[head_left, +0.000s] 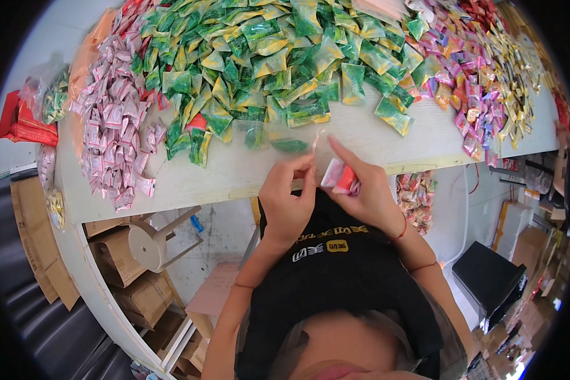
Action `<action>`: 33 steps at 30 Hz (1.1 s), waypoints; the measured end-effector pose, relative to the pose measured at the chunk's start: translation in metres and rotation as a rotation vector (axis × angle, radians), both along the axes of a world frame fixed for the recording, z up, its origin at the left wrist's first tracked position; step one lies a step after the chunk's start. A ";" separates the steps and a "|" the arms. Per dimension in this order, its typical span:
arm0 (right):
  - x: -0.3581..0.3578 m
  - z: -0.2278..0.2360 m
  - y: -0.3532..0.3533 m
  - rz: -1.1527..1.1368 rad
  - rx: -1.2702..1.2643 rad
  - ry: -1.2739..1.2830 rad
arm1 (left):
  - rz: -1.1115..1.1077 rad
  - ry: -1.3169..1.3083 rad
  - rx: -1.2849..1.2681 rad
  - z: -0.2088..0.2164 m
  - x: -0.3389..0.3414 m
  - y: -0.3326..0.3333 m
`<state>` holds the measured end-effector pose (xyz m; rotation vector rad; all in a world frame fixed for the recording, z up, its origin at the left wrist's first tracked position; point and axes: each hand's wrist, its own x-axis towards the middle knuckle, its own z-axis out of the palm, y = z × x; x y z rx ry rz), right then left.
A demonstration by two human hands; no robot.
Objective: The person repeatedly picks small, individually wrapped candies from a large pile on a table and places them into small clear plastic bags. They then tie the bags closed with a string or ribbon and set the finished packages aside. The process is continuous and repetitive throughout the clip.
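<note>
Just off the table's near edge, my right hand is closed round a few small wrapped packets, red, white and pinkish. Its index finger points up toward the tabletop. Close beside it, my left hand has thumb and fingers pinched together. A thin pale strip rises above those fingertips; whether they grip it I cannot tell. Beyond both hands, a large heap of green and yellow packets covers the far middle of the table. One green packet lies near my left fingertips, partly hazy.
Pink-white wrapped sweets are piled on the left, with a red bag beyond. Purple, orange and gold packets lie on the right. Below the white table are a stool, cardboard boxes and a bag of packets.
</note>
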<state>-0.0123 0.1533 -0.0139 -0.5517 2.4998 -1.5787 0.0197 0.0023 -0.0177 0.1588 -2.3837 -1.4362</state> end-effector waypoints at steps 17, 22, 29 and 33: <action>-0.014 0.007 0.011 -0.080 -0.528 -0.771 | -0.210 0.010 0.274 0.002 0.003 0.003; -0.004 -0.012 0.000 -0.175 -0.414 -0.439 | -0.332 -0.094 0.498 -0.004 0.006 0.008; -0.009 0.006 0.006 0.063 -0.037 -0.059 | -0.168 -0.198 0.865 -0.009 0.005 0.003; -0.020 0.007 0.014 0.244 -0.163 -0.282 | -0.077 -0.104 0.868 -0.002 -0.001 0.007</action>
